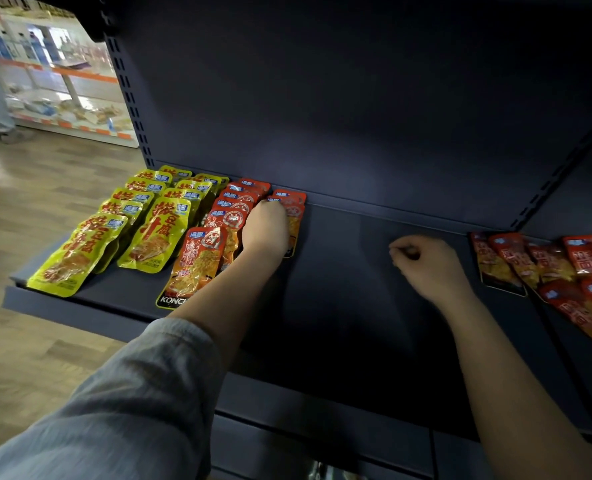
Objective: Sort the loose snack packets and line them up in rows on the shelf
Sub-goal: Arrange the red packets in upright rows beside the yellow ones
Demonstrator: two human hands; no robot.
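Orange packets (293,216) under left hand (265,230) — right hand (426,263) fisted, apart.

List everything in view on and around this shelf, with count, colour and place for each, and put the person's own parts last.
yellow packets: about a dozen, yellow with red print, two overlapping rows at the shelf's left end.
orange-red packets: several, exact count hidden by the hand, two rows just right of the yellow ones.
loose red packets: roughly eight, red, unsorted heap at the shelf's right end.
shelf: one, dark blue-grey, bare in the middle.
back panel: one, dark, behind the shelf.
wooden floor: light brown, left of the shelf.
left hand: one, pressed down on the second orange-red row; grey sleeve on the arm.
right hand: one, loosely fisted, on bare shelf left of the red heap.
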